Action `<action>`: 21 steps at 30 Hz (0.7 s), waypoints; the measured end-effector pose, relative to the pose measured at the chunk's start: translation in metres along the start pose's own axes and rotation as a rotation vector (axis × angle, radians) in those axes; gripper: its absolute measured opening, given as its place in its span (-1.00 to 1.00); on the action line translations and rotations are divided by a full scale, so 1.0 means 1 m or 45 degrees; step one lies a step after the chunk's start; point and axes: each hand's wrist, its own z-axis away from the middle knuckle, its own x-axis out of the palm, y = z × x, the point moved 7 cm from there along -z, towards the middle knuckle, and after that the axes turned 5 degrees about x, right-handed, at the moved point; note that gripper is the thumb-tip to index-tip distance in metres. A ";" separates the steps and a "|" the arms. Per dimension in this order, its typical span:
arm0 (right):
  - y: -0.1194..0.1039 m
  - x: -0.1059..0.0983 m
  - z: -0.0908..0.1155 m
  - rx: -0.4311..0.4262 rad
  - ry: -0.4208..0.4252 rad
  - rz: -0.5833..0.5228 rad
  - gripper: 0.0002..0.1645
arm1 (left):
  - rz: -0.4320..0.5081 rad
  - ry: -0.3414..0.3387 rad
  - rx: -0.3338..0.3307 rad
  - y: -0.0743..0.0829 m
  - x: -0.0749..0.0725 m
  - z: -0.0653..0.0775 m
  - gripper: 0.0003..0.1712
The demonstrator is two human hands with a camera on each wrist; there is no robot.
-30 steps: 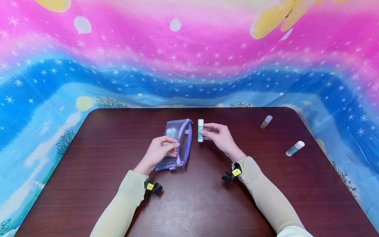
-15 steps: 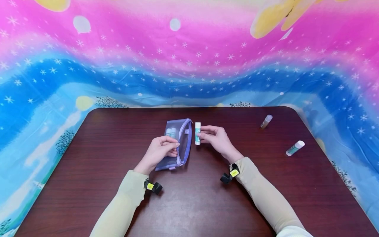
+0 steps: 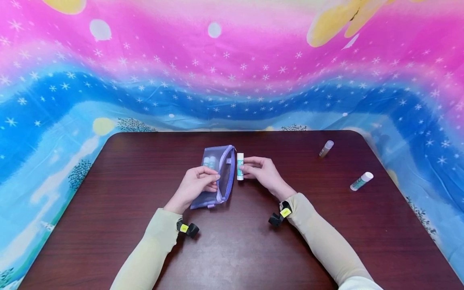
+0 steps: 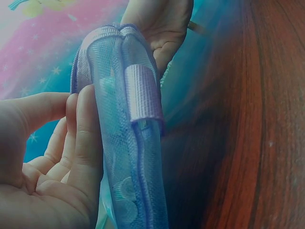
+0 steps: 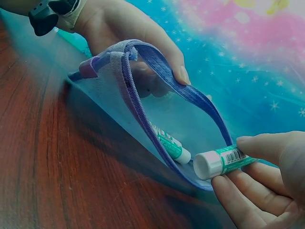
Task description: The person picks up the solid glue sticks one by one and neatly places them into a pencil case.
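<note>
A purple mesh zip pouch (image 3: 217, 152) lies on the table, its mouth held apart and facing right. My left hand (image 3: 195, 182) pinches the pouch's upper edge between thumb and fingers. Two glue sticks (image 3: 209, 162) with white caps show through the mesh inside. Just right of the mouth, my right hand (image 3: 266, 173) pinches another glue stick (image 3: 240, 162), green and white, between thumb and fingertips. In the right wrist view one white end of this held glue stick (image 5: 228, 162) points at the pouch opening, overlapping the purple zip rim (image 5: 143, 119).
To the right on the dark wooden table (image 3: 232, 249) lies a glue stick (image 3: 361, 181) with a white cap. Farther back is a small brownish tube (image 3: 326, 149) with a translucent cap. A colourful printed cloth (image 3: 232, 80) hangs behind the table.
My right hand has carried the glue stick left and slightly nearer to me, up beside the pouch mouth. The left hand and the pouch have stayed in place.
</note>
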 end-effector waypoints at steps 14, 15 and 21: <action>0.007 0.006 -0.001 0.026 -0.010 -0.104 -0.60 | -0.011 0.001 -0.016 -0.001 0.000 0.000 -0.75; 0.007 0.006 -0.001 0.030 -0.007 -0.112 -0.60 | -0.009 0.002 -0.018 -0.001 0.000 0.000 -0.75; 0.009 0.008 -0.001 0.063 0.012 -0.142 -0.57 | -0.012 0.003 -0.024 -0.001 0.001 -0.001 -0.76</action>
